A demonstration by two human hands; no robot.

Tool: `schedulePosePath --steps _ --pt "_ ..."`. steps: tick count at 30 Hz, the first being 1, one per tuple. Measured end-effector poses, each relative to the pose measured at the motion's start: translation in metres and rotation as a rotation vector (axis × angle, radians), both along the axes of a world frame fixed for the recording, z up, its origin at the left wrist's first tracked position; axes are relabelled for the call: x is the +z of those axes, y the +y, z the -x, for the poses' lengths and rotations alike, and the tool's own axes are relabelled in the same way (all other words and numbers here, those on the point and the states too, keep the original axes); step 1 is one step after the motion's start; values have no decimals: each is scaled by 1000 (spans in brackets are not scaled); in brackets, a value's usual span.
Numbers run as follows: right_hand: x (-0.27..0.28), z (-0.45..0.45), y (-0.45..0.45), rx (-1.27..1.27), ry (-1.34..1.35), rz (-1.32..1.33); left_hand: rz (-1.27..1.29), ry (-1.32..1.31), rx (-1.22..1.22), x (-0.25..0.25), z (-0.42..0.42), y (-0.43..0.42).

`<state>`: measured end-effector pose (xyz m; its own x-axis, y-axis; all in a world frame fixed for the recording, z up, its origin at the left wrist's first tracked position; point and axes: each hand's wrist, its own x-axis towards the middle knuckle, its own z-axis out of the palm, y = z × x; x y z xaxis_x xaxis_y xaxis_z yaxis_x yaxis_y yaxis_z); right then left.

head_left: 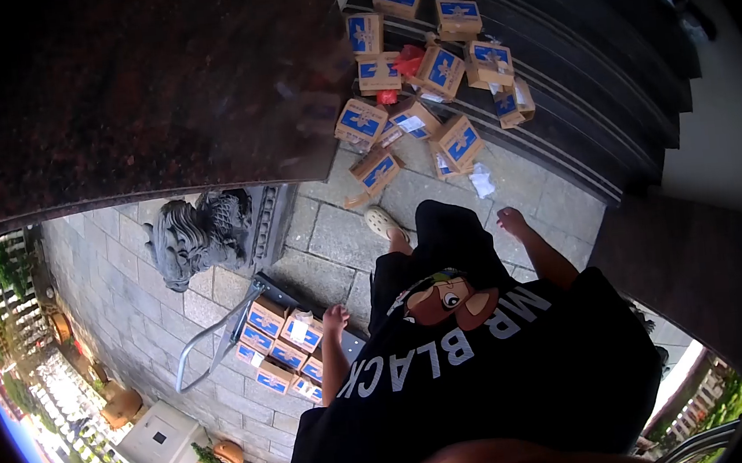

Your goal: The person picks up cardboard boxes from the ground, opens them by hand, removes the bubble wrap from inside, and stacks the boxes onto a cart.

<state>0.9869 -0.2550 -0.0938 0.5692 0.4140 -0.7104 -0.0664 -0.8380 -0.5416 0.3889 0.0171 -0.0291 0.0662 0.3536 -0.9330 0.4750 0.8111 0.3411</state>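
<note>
My left hand (335,318) hangs at my side with loosely bent fingers and nothing visible in it. Below and beside it stands a flat cart (356,343) with a metal handle (195,353), loaded with several cardboard boxes (288,354) bearing blue labels. I hold my right hand (512,221) out from my body, its fingers slightly bent and apart, without an object. Ahead of me, more brown boxes (457,142) lie jumbled at the foot of the steps and on them. Among these are a red plastic bag (409,60) and a white paper or wrapper (481,180).
Dark stone steps (573,117) rise ahead to the right. A polished dark stone block (156,91) overhangs the upper left. A carved stone statue (199,238) stands left on the paving (323,240). My foot in a pale clog (379,222) is close to the boxes.
</note>
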Motion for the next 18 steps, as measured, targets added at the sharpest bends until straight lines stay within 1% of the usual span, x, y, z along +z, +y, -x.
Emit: schedulePosePath --steps 1,2,3,5,7,9,11,12,13,14,15,16,17,18 --pt "16 -8 19 -73 84 2 -139 -8 -28 3 -18 33" --pt "29 -15 36 -148 87 -44 -175 -68 31 13 -36 68" --pt "31 -27 55 -168 87 -46 -290 -107 -33 13 -48 95" --pt "29 -50 86 -148 40 -34 -370 -83 -117 41 -86 144" --pt "24 -72 122 -302 114 -120 -414 -55 -176 73 -121 175" --pt "19 -100 159 -274 142 -131 -429 -50 -183 69 -131 189" --pt "12 -124 200 -336 224 -125 -344 -27 -142 65 -127 187" --pt "-9 -134 215 -373 254 -158 -271 -11 -111 69 -126 181" --pt "-21 -147 237 -367 279 -102 -202 3 -78 73 -125 171" --pt "-33 -159 261 -360 293 -94 -208 123 -89 77 -128 154" --pt "-48 -170 281 -356 311 -82 -169 169 -130 87 -132 138" --pt "-94 -178 295 -294 260 -158 -155 202 -234 102 -142 121" --pt "-160 -184 306 -37 -87 -93 -139 136 -404 104 -137 108" --pt "-157 -189 327 39 -144 -107 -97 93 -597 117 -148 103"
